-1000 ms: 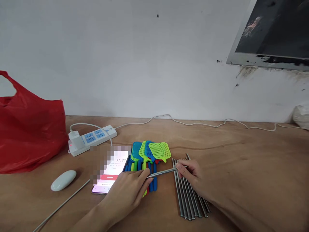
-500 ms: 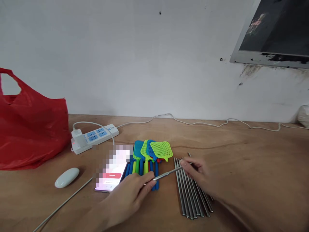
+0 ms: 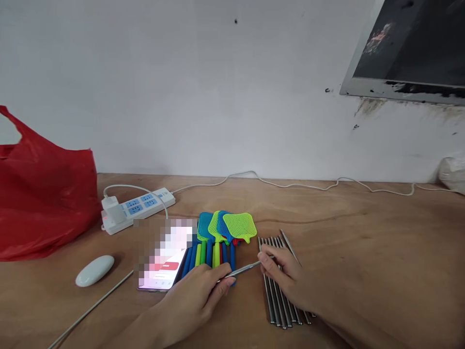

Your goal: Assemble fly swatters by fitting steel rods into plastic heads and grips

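Observation:
A thin, silvery metal rod (image 3: 247,268) with a stepped, telescopic look slants between my two hands. My left hand (image 3: 198,295) pinches its lower left end between thumb and fingers. At the other end, the fingers of my right hand (image 3: 281,271) close around the slimmer part. Under and beside my right hand lies a row of similar metal rods (image 3: 279,305), partly covered by that hand. One rod (image 3: 289,245) at their upper right lies at a different slant. Behind my left hand are several fly swatter heads (image 3: 240,226) in lime and blue, and coloured handles (image 3: 209,253).
A lit phone (image 3: 163,266), partly blurred out, lies left of the handles. Farther left are a white oval object (image 3: 95,271), a power strip (image 3: 138,208) with a plugged-in charger, and a red plastic bag (image 3: 47,198). A white cable (image 3: 286,185) runs along the wall.
My right hand has come nearer to my left, and less of the rod shows between them. Both hands keep their grip. The view has shifted slightly.

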Motion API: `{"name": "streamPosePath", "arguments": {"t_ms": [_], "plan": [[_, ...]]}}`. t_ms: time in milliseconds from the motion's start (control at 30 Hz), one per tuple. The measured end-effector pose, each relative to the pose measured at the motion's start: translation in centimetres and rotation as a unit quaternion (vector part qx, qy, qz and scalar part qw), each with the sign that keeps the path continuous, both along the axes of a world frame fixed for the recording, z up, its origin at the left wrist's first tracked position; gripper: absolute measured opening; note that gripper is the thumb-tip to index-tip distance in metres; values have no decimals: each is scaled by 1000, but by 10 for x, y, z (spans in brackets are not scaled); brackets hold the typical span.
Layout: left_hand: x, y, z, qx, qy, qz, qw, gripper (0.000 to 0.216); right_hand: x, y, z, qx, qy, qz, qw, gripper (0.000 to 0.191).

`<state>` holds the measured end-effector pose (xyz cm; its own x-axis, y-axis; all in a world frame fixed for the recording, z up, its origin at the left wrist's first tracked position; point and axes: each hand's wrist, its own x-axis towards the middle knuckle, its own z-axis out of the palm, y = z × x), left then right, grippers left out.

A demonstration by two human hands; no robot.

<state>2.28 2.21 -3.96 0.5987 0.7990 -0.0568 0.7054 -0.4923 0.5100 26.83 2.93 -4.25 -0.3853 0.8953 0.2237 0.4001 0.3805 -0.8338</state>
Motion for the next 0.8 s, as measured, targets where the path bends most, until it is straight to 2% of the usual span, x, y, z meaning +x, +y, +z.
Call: {"name": "streamPosePath", "arguments": {"t_ms": [100,300,567,800], "plan": [[3,-1,2,-4,3,-5,1000,42,-6,-4,2,-8,-14,12,1000,46],[6,-2,4,7,33,-15,999,39,-5,0,-1,23,-49,9,999,53],[8,-5,4,29,68,-30,997,37,-10,-6,-4,-12,-39,81,996,50],[8,-6,5,44,38,-32,998,39,-13,-7,-1,25,-74,65,995,46]]}}
